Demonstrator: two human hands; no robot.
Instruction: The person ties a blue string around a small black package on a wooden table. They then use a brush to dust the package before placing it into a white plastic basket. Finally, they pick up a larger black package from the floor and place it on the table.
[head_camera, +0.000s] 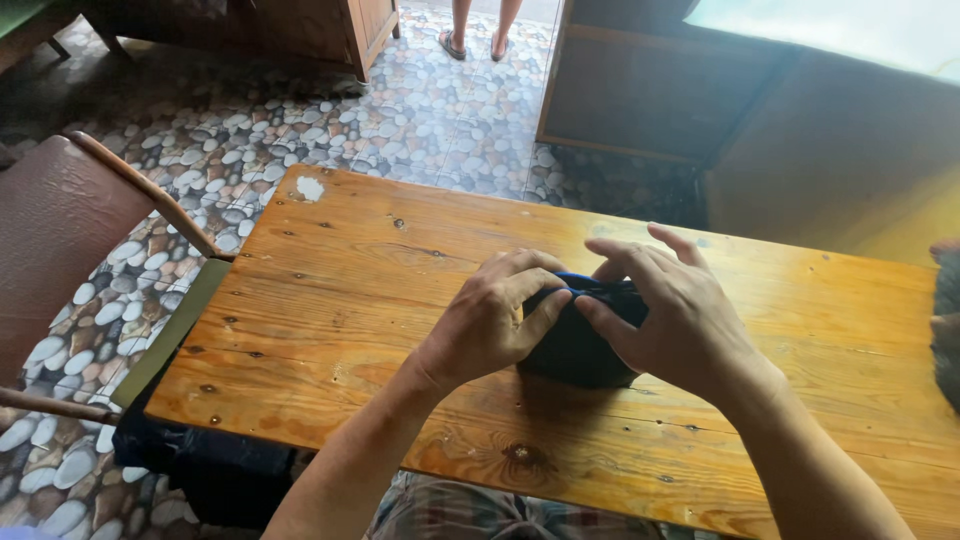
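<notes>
Your left hand (487, 322) curls over the near-left side of a small dark navy fabric bundle with a blue trim edge (578, 345), fingers bent and thumb pressed against the cloth, gripping it. Your right hand (668, 318) comes in from the other side: thumb and forefinger pinch the top edge of the bundle, remaining fingers spread loosely above it. Both thumbs nearly meet at the middle of the cloth.

The bundle sits on a varnished knotty pine plank table (350, 270), roughly centre, a little toward your side. A pale chipped patch (310, 188) marks the table's far-left corner.

Beside the table's left edge: a brown padded chair with wooden arm (60, 230), and below the table corner a dark blue-black cloth heap (215, 465). Floor is pebble-pattern tile (440, 110). Dark wooden cabinet (640, 95) stands beyond the table. Farther off, another person's bare legs in sandals (478, 35) stand on the tile, well apart from you.
</notes>
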